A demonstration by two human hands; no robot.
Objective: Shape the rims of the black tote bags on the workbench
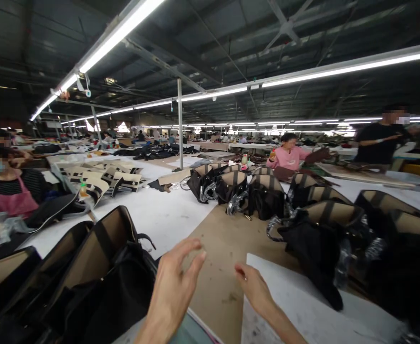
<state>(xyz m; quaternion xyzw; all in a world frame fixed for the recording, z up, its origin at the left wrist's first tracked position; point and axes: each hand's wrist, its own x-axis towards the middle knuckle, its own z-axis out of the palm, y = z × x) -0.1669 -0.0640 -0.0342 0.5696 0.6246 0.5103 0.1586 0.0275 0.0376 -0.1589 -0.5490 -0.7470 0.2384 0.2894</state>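
Observation:
My left hand [177,272] is raised over the near side of the table, its thumb and forefinger apart with nothing seen between them. To its right is my right hand [256,286], above the corner of a white sheet [288,291]. Its fingers are curled together, and whether anything small is in them is hidden. Brown paper [219,260] covers the table between and beyond both hands. Close by on the left stands a black bag [120,282] with a beige inside and a dark strip, nearest to my left hand. Another black bag [312,243] slumps to the right of my right hand.
Several more black bags [267,198] with wrapped handles line the table's far and right sides. Beige cut panels [95,179] are piled on white paper at the left. A person in a pink apron [11,196] sits left; others work beyond. A post [180,124] rises behind.

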